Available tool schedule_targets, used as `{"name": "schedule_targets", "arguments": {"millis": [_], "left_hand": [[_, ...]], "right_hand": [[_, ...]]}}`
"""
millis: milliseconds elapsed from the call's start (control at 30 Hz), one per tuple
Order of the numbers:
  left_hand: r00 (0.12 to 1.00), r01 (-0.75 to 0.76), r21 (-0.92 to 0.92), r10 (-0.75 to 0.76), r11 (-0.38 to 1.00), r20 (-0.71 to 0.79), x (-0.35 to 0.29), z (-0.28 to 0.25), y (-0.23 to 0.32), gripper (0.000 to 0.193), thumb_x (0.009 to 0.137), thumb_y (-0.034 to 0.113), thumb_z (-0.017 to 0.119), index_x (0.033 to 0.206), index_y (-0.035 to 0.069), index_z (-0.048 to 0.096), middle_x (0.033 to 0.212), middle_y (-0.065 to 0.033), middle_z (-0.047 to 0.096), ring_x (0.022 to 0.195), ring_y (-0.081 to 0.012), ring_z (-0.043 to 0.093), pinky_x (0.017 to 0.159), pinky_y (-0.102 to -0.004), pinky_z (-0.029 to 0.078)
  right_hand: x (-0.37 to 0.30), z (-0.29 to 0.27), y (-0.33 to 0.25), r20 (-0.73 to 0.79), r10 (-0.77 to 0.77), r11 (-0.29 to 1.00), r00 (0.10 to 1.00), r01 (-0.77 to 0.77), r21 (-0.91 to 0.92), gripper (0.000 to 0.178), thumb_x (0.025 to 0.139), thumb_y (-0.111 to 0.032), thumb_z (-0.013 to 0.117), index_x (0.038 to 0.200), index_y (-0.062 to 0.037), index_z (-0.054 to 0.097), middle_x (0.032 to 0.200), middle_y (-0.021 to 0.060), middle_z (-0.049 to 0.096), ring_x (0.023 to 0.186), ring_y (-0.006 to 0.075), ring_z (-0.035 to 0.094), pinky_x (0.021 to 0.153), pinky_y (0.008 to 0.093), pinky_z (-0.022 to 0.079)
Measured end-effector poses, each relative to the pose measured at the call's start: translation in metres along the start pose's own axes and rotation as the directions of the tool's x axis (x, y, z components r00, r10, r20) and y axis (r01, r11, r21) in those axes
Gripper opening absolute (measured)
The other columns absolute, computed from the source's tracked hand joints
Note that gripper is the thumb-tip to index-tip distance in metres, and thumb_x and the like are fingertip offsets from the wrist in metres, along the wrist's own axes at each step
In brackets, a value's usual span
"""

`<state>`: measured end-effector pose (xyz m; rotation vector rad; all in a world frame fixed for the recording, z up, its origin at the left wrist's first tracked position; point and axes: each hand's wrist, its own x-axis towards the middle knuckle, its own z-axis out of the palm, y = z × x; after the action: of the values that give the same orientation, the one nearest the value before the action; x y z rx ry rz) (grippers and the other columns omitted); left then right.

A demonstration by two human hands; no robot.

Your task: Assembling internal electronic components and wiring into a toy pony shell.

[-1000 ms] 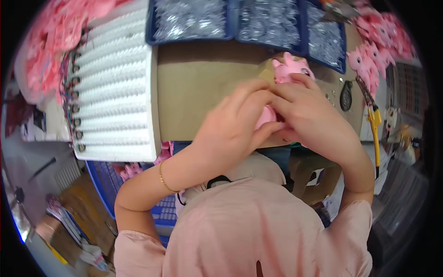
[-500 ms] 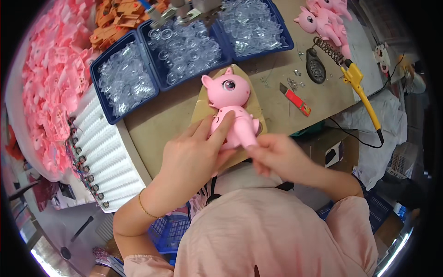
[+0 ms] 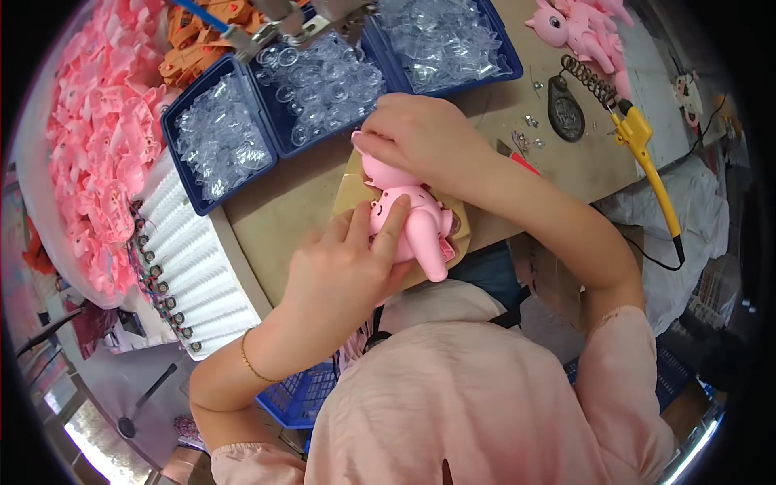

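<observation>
A pink plastic toy animal (image 3: 422, 234) lies on its back on a tan pad (image 3: 349, 190), head toward the trays and legs toward me. My left hand (image 3: 343, 250) is closed on its body, fingers laid across the belly and thumb side against its lower edge. My right hand (image 3: 416, 133) curls over the top of the head and grips it, hiding the face. One ear shows beside the right fingers.
Blue trays (image 3: 275, 152) of clear plastic parts stand behind the toy. Pink shells (image 3: 105, 178) heap at left beside a white ribbed tray (image 3: 190, 267). At right lie a red-handled cutter (image 3: 524, 162), a black oval piece (image 3: 566, 113), a yellow soldering iron (image 3: 659, 182) and more pink toys (image 3: 578, 32).
My right hand has moved from the toy's leg up to its head, now covering the face. The left hand still holds the body.
</observation>
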<state>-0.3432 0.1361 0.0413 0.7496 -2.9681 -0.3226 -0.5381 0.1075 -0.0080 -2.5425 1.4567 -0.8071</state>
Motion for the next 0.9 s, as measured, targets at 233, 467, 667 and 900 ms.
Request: {"name": "schedule_targets", "arguments": {"millis": [233,467,667,900], "left_hand": [[0.972,0.151,-0.096,-0.165,0.984,-0.168,-0.005,0.011,0.009,0.055,0.072,0.032,0.067,0.118,0.005,0.055,0.125,-0.0168,0.048,0.076,-0.0206,0.057,0.058,-0.0289,0.049],[0.997,0.056,-0.102,-0.060,0.993,-0.038,0.000,0.004,-0.002,0.057,0.068,0.029,0.068,0.119,0.007,0.055,0.135,-0.0151,0.042,0.072,-0.0180,0.056,0.057,-0.0285,0.049],[0.983,0.061,-0.079,-0.073,0.995,-0.168,0.007,0.020,0.005,0.053,0.074,0.034,0.061,0.114,-0.001,0.057,0.127,-0.0197,0.050,0.058,-0.0204,0.056,0.053,-0.0276,0.046],[0.972,0.139,-0.003,-0.137,0.990,-0.189,0.016,0.019,0.009,0.058,0.077,0.038,0.059,0.118,-0.003,0.054,0.125,-0.0188,0.051,0.054,-0.0162,0.054,0.047,-0.0260,0.045]], "right_hand": [[0.009,-0.008,-0.002,0.205,0.316,0.827,0.926,-0.375,0.419,0.018,0.083,-0.017,0.057,0.089,-0.0025,0.066,0.076,0.0113,0.059,0.066,0.0215,0.056,0.062,0.0304,0.045],[0.102,-0.102,-0.019,-0.781,0.210,0.960,0.588,0.027,0.279,0.018,0.089,-0.016,0.053,0.094,-0.0001,0.060,0.078,0.0035,0.053,0.072,0.0100,0.049,0.067,0.0247,0.041],[0.150,-0.140,-0.032,-0.403,0.295,0.621,0.866,0.148,0.770,0.032,0.080,-0.019,0.068,0.105,-0.0035,0.053,0.078,0.0034,0.060,0.071,0.0072,0.056,0.063,0.0206,0.046],[0.120,-0.150,-0.017,-0.438,0.378,0.646,0.815,0.107,0.756,0.031,0.080,-0.017,0.068,0.104,-0.0033,0.053,0.078,0.0029,0.059,0.070,0.0069,0.056,0.062,0.0205,0.045]]}}
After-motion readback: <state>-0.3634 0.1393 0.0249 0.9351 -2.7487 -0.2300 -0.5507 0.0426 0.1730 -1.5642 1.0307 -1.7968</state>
